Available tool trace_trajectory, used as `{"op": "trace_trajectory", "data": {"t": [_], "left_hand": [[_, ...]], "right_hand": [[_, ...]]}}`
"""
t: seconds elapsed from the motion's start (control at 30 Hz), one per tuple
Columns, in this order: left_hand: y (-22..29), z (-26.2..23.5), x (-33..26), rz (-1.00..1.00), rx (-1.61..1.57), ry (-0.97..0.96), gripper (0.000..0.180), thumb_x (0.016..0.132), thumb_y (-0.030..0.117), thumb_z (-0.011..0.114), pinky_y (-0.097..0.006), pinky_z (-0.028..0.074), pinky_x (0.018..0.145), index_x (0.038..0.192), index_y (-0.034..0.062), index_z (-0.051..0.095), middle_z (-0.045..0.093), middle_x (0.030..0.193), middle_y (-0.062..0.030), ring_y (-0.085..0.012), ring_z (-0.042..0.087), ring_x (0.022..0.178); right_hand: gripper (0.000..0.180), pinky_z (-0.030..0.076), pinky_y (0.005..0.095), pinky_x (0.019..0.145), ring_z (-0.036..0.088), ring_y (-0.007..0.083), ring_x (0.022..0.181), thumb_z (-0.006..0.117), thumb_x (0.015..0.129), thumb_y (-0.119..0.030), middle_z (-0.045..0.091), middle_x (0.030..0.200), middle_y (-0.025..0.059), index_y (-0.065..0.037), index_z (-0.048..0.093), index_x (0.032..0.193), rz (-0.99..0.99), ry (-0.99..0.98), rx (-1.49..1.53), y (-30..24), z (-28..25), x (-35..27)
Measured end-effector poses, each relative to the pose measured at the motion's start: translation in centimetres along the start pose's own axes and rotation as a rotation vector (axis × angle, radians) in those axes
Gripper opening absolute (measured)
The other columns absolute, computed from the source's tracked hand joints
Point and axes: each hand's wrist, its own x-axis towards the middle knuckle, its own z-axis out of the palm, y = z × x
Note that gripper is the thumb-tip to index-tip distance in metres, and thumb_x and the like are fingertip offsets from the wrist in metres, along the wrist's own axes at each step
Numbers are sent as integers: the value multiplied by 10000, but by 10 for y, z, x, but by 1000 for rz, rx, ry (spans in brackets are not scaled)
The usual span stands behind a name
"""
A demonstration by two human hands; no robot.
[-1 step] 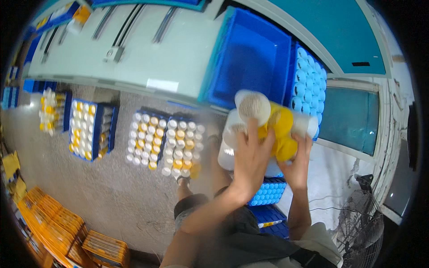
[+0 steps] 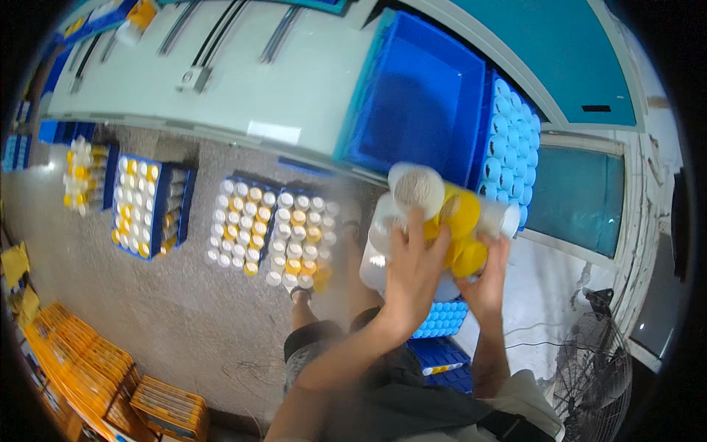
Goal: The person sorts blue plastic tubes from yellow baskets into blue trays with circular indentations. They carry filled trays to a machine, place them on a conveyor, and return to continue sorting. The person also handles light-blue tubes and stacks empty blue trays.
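In front of the blue bin, my two hands clasp a cluster of white and yellow cylindrical containers. My left hand (image 2: 414,283) presses its fingers over a white cylinder (image 2: 418,190) and the neighbouring ones from the left. My right hand (image 2: 486,286) grips from the right, its fingers curled round a yellow cylinder (image 2: 469,258) at the lower side. Another white cylinder (image 2: 501,219) sticks out to the right. The undersides of the cluster and some fingertips are hidden. A large blue bin (image 2: 364,151) stands just beyond the cluster.
Right of the bin is a tray of light-blue round pieces (image 2: 508,140). Crates of white and yellow cylinders (image 2: 243,225) stand on the floor at left. Orange crates (image 2: 81,346) sit lower left, a black wire fan (image 2: 593,361) lower right. Blue crates (image 2: 442,353) lie below my hands.
The held cluster and my right hand have shifted slightly downward. My left hand stays against the cylinders. The view has turned a little.
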Motion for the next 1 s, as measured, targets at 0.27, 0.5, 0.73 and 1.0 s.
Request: {"op": "trace_trajectory", "data": {"t": [0.27, 0.5, 0.73, 1.0], "left_hand": [[-176, 55, -132, -333, 143, -183, 479, 757, -25, 617, -541, 482, 936, 1229, 37, 565, 440, 1366, -307, -505, 506, 1110], [-445, 183, -113, -315, 239, -50, 671, 658, -104, 665, -512, 443, 1048, 1292, 90, 562, 390, 1441, -294, -525, 451, 1244], [-591, 229, -112, -497, 163, -104, 850, 667, -148, 674, -478, 445, 1075, 1423, 191, 481, 311, 1550, -196, -486, 401, 1326], [-551, 251, -91, -470, 28, -248, 966, 745, -166, 589, -460, 374, 1155, 1577, 191, 254, 188, 1596, -261, -469, 296, 1429]], "right_hand": [[842, 380, 466, 1107, 420, 455, 1321, 862, 584, -44, 444, 1389, 248, -83, 489, 1338, 0, -447, 10, 60, 208, -82], [809, 376, 478, 1078, 442, 388, 1291, 879, 612, -158, 487, 1351, 164, -195, 523, 1338, 36, -225, 106, 133, 493, -28], [830, 517, 452, 991, 465, 432, 1320, 788, 724, -8, 273, 1530, 196, -207, 411, 1436, 91, -441, -177, 203, 600, 9], [722, 382, 472, 1087, 442, 365, 1296, 752, 805, -214, 422, 1467, 149, -137, 449, 1455, 13, -564, -183, 187, 580, 17]]}}
